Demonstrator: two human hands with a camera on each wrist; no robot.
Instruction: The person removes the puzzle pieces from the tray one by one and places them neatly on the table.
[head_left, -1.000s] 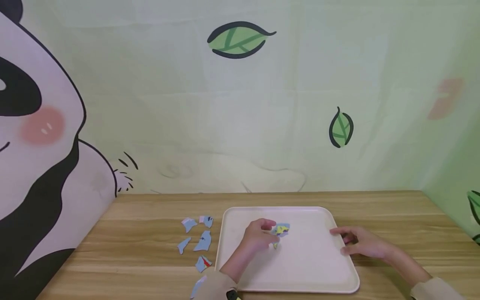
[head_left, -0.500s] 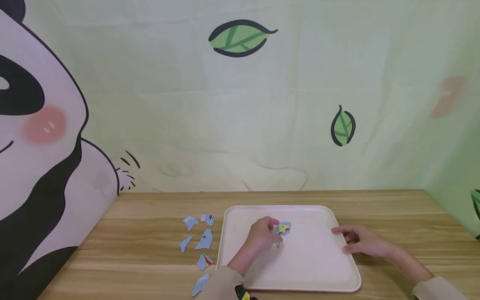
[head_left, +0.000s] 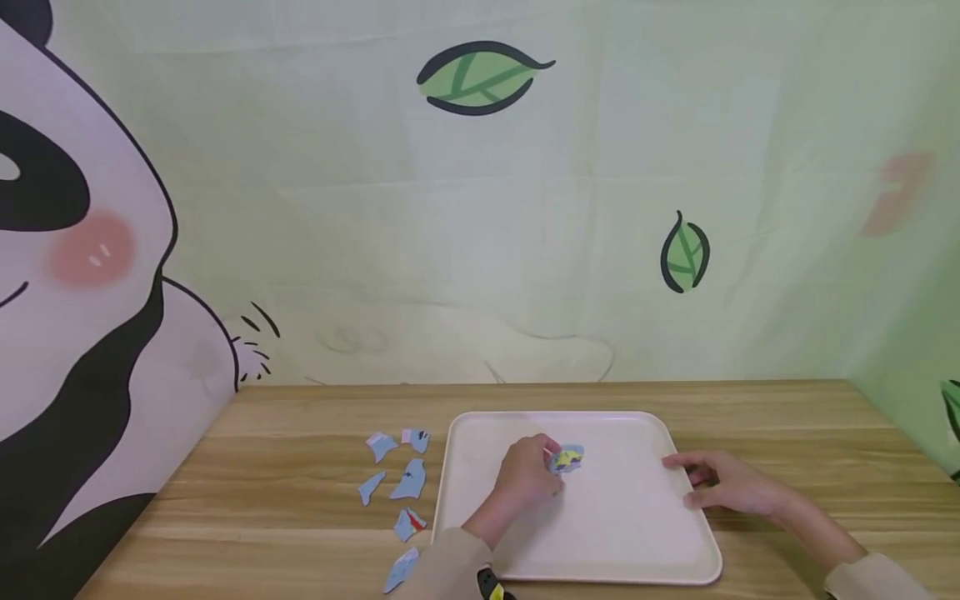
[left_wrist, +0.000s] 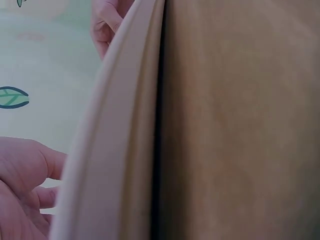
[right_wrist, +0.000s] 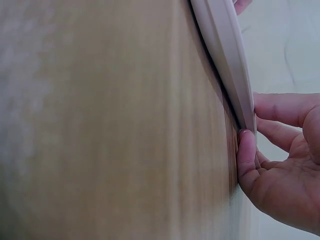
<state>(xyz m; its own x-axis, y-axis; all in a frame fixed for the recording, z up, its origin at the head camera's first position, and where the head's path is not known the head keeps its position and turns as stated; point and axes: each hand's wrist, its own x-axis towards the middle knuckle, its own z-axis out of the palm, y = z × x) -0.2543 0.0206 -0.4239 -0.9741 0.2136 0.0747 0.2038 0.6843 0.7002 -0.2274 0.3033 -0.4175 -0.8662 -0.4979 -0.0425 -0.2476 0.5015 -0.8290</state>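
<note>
My left hand is over the white tray, its curled fingers and thumb pinching a puzzle piece mostly hidden beneath them. Right at the fingertips lies a blue-and-yellow printed puzzle piece. With thumb and fingers, my right hand grips the tray's right rim. From the right wrist, the thumb shows against the outer side of the tray edge, the other fingers on the inner side. Only part of the left hand appears behind the tray wall in the left wrist view.
Left of the tray, several irregular blue puzzle pieces lie on the wooden table, one with a red stripe. Behind the table rises a pale green wall sheet printed with a panda and leaves.
The left hand has shifted slightly right, and a small yellowish bit seen below its thumb earlier is now nearly covered. The right hand stays on the rim.
</note>
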